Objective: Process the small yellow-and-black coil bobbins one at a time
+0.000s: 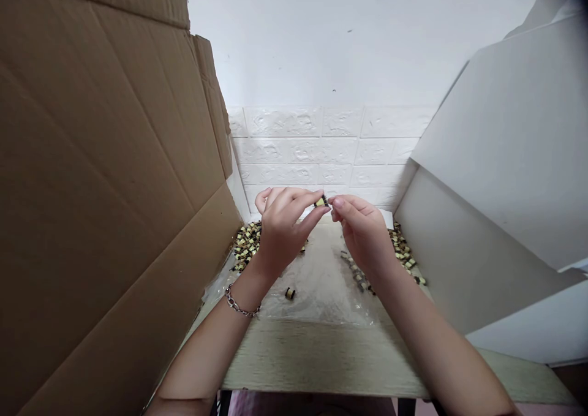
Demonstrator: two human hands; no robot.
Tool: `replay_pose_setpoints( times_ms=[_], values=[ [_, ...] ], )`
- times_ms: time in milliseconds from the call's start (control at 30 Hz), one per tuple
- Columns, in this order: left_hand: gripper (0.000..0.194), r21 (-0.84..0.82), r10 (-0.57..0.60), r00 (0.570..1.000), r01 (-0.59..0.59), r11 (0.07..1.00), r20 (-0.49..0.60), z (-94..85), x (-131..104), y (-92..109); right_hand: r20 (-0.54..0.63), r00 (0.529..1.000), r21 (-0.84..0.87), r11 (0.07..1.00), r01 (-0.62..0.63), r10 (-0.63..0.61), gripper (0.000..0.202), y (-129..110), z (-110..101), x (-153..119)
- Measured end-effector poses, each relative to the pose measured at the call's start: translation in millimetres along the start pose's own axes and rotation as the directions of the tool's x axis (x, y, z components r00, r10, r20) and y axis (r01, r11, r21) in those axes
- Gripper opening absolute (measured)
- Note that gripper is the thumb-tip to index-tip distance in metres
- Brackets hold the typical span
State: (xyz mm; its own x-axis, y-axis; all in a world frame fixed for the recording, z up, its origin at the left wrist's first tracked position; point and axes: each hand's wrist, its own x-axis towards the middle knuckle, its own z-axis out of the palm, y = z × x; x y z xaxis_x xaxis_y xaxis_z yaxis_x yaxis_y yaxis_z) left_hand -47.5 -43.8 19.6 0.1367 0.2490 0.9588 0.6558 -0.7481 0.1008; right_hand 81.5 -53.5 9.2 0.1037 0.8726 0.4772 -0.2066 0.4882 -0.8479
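Between the thumb and forefinger of my left hand (287, 217) is a small yellow-taped transformer (320, 201) with black ends and thin pins. It is held up above the table, its pinned end facing right. My right hand (361, 220) is closed in a pinch right beside those pins; whatever its fingertips hold, if anything, is too small to make out. A single similar transformer (290, 293) lies on the clear plastic sheet (316, 281) below my left hand. My left wrist wears a chain bracelet.
A heap of such transformers (247, 244) lies at the left, another pile (403, 250) at the right, partly behind my right arm. Brown cardboard (114, 158) walls the left side, white panels (496, 146) the right. A white brick-patterned wall (298, 149) stands behind the wooden table (321, 358).
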Motion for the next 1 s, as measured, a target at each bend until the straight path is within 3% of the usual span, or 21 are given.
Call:
replay_pose_setpoints(
  times_ms=[433,600,700,833,1000],
  values=[
    [0.014,0.108,0.070,0.997,-0.066,0.992,-0.039,2.5,-2.1,-0.3,-0.030,1.000,0.045,0.999,0.009,-0.007,0.014,-4.9,-1.1,-1.2],
    [0.013,0.159,0.140,0.989,-0.130,0.979,-0.050,2.8,-3.0,0.5,-0.051,0.997,-0.053,0.997,0.052,-0.055,0.019,-7.0,-3.5,-2.3],
    [0.013,0.184,0.182,0.981,-0.168,0.969,-0.061,2.9,-3.5,0.6,-0.080,0.991,-0.194,0.977,0.092,-0.109,0.022,-10.3,-3.6,-3.6],
    [0.014,0.204,0.219,0.973,-0.201,0.958,-0.068,2.9,-4.2,0.0,-0.082,0.972,-0.435,0.885,0.165,-0.221,0.022,-16.2,-3.1,-5.5],
    [0.016,0.206,0.235,0.969,-0.215,0.955,-0.077,3.1,-5.1,-0.9,0.023,0.873,-0.702,0.614,0.361,-0.488,0.019,-20.8,-2.9,-6.8]
  ],
)
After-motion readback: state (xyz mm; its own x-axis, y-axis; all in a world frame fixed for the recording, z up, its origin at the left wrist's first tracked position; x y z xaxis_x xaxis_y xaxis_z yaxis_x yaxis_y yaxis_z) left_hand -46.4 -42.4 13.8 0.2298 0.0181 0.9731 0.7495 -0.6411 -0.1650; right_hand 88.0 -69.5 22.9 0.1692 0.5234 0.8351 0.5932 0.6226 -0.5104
